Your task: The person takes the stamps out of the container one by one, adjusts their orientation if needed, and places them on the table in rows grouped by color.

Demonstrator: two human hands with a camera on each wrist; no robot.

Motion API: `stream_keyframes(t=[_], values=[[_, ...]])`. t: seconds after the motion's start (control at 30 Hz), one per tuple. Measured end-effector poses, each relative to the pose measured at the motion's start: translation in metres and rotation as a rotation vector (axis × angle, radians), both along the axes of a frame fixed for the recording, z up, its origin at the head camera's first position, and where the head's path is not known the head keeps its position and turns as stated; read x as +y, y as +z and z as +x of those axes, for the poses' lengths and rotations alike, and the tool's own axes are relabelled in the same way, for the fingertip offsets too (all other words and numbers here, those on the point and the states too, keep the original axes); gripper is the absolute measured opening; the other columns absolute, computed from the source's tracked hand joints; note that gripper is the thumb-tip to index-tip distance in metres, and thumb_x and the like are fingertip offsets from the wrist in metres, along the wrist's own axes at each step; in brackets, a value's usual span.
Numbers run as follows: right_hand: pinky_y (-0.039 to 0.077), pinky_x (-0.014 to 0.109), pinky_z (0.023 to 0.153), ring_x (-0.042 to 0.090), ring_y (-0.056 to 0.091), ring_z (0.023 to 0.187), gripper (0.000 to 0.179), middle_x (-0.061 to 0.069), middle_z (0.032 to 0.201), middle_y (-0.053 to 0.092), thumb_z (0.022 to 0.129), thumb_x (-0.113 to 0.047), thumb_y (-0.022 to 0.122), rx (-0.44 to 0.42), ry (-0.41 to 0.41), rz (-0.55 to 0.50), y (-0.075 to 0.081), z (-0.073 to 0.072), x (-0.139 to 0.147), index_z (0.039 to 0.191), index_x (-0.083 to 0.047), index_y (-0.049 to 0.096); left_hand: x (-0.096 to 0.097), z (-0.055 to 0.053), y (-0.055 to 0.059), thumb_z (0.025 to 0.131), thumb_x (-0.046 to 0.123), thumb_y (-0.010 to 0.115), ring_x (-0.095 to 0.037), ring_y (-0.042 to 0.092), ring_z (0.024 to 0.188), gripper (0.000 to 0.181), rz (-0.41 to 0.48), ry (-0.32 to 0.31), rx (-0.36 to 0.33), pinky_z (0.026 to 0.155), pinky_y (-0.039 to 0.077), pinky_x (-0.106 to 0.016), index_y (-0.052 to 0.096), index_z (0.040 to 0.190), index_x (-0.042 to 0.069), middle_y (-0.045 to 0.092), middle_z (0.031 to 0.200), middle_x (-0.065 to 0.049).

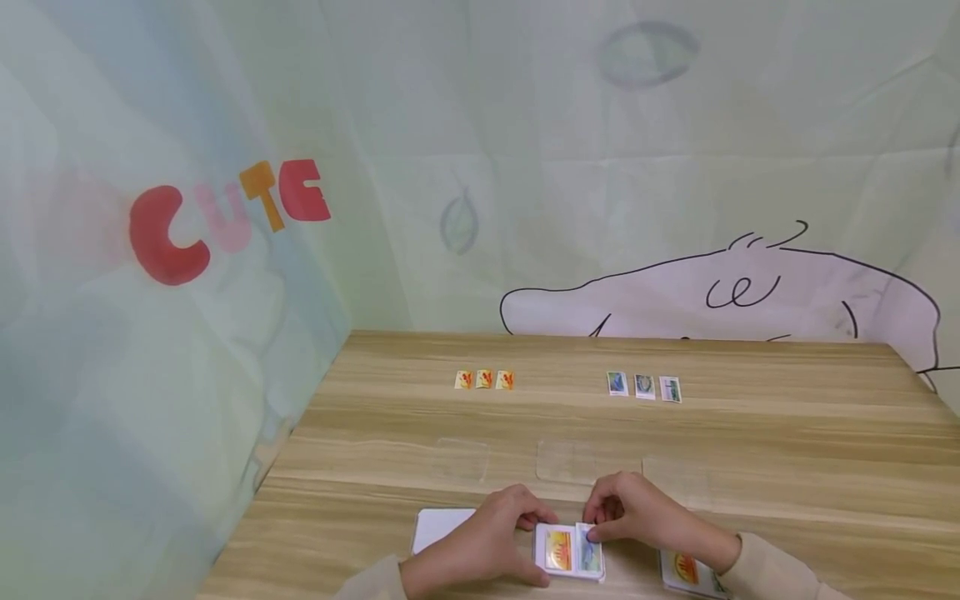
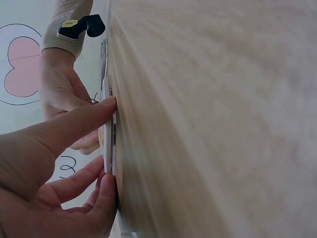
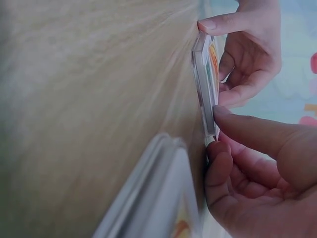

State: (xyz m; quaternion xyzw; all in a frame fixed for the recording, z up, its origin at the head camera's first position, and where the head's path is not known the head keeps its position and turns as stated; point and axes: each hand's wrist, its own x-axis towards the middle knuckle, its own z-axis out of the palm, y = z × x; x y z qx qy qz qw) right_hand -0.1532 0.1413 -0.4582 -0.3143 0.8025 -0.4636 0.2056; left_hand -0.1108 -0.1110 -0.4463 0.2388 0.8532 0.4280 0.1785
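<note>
Beige cuffs point(image 1: 772, 568): nearest me, my forearms slanting in from either side toward the middle.
Second case point(image 1: 666, 571): at the near edge of view, partly behind my right wrist, an orange picture showing on it.
White case point(image 1: 564, 573): flat, squarely between my two hands, well within reach of both.
Orange picture point(image 1: 558, 550): on the left half of the white case, nearer my left hand.
Blue-green picture point(image 1: 589, 554): on the right half, just beside the orange one, long axis running away from me; my right hand is nearer, at its far right corner.
Left hand point(image 1: 497, 537): spread round the case's left side, thumb at the near corner, fingers at the far one, gripping the edges.
Right hand point(image 1: 633, 508): comes from the right, bent inward, thumb and forefinger pinching that picture's corner; I cannot tell whether the forefinger also touches the case.
White slab point(image 1: 441, 527): left of the case, partly covered by my left hand.
Clear plates point(image 1: 566, 462): three, spaced across the table beyond my hands.
Far cards: three yellow-orange cards point(image 1: 484, 379) left, three landscape cards point(image 1: 644, 386) right.
Backdrop point(image 1: 420, 108): pale printed cloth behind everything.
</note>
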Motion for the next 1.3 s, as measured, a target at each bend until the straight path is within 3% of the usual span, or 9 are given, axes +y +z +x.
stream_keyframes(t=[0.5,1.3], values=[[0.046,0.019,0.057,0.002,0.051,0.066,0.011,-0.01,0.071,0.059,0.081,-0.009,0.083,0.021,-0.037,0.014,0.0036,0.0032,-0.0022,0.082,-0.009,0.072,-0.0003,-0.0013,-0.0024,0.062,0.013,0.096,0.002,0.052,0.09,0.052,-0.003,-0.004,0.013,0.085,0.049,-0.018,0.072,0.108,0.011,0.054,0.098,0.012],[0.048,0.02,0.06,0.002,0.053,0.068,0.004,-0.009,0.077,0.064,0.087,-0.004,0.075,-0.005,0.008,0.015,0.0059,0.0002,-0.0009,0.085,-0.005,0.072,0.0003,-0.0011,-0.0014,0.062,0.012,0.096,0.001,0.052,0.091,0.051,0.007,-0.002,0.017,0.085,0.05,-0.019,0.072,0.107,0.012,0.054,0.098,0.012]])
